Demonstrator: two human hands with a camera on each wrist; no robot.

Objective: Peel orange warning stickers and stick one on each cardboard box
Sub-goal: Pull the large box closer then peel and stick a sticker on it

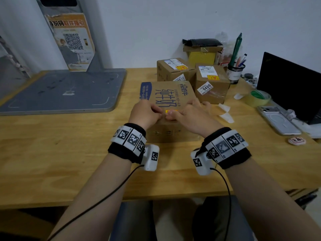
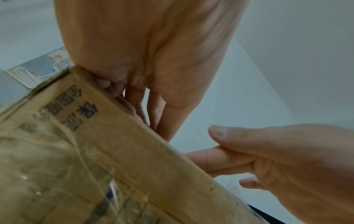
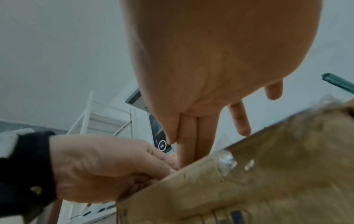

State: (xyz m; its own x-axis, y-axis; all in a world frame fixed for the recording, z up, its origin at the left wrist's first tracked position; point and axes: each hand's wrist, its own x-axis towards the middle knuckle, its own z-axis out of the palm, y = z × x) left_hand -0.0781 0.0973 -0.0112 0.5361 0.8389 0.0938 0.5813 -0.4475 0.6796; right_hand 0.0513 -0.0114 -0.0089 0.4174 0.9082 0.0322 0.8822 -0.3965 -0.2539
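Observation:
A flat cardboard box [image 1: 166, 94] printed with blue characters lies mid-table. An orange sticker [image 1: 172, 111] sits on its top near the front edge, between my two hands. My left hand [image 1: 162, 113] has thumb and fingers converging at the sticker's left end, pinching there [image 2: 151, 121]. My right hand [image 1: 182, 111] lies with straight fingers [image 3: 191, 148] on the box top, thumb at the sticker. Most of the sticker is hidden by the hands. Behind stand two smaller boxes [image 1: 173, 70] [image 1: 212, 84], each bearing an orange sticker [image 1: 181, 67] [image 1: 212, 77].
White backing papers [image 1: 225, 112] lie right of the box. Further right are a tape roll [image 1: 259, 98], a phone [image 1: 278, 119] and a dark screen [image 1: 288, 87]. A pen cup [image 1: 235, 72] and a yellow-fronted box [image 1: 201, 54] stand at the back. A grey stand base [image 1: 66, 91] covers the left.

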